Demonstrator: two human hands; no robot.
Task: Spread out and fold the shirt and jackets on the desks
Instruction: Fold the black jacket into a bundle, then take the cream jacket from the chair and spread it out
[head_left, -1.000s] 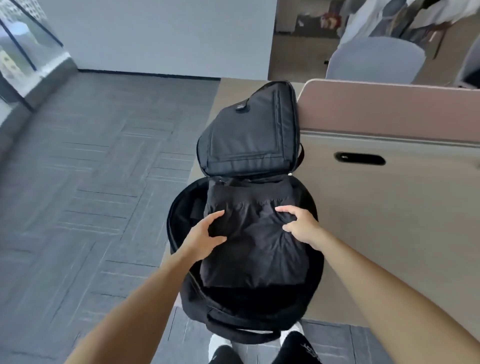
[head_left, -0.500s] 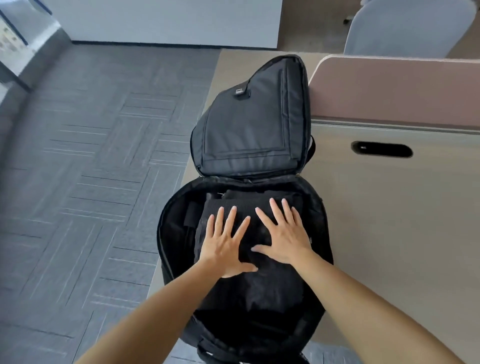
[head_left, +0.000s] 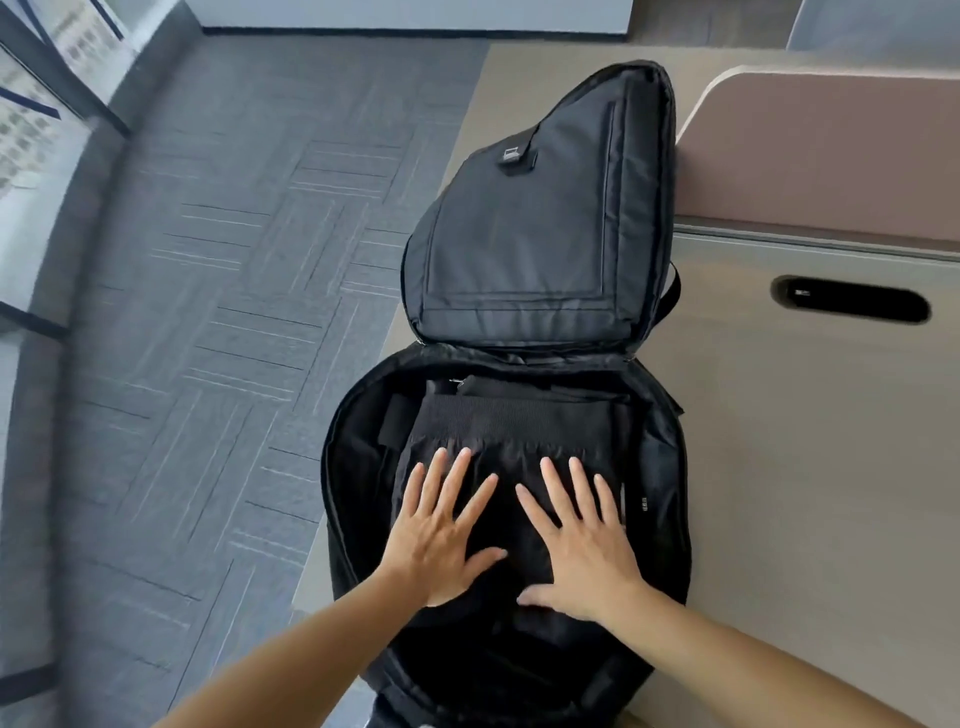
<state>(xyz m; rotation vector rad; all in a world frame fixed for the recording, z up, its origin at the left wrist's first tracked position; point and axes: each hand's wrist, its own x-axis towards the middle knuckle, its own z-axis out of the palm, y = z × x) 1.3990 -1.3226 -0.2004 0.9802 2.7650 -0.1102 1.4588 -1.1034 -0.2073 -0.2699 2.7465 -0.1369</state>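
In the head view a black backpack (head_left: 358, 467) lies open on the surface (head_left: 805, 493), hanging a little over its near edge, with its flap (head_left: 535, 218) thrown back at the far end, just beside a pinkish divider (head_left: 831, 156). Inside the backpack's main compartment lies a folded black garment (head_left: 519, 421), its ribbed band towards the flap; whether it is the shirt or one of the jackets I cannot tell. The left hand (head_left: 441, 535) lies flat on the garment in the left half of the backpack and the right hand (head_left: 576, 540) flat beside it in the right half; each grip is apart, fingers straight and spread, clamped on nothing, palms pressing the cloth down. By the look of it, spreading and folding are done for this piece and it is being packed flat. No other clothing shows right of the backpack, so what is left to fold cannot be judged from here; closing the flap seems not yet done. Grey carpet (head_left: 208, 286) lies left of the backpack
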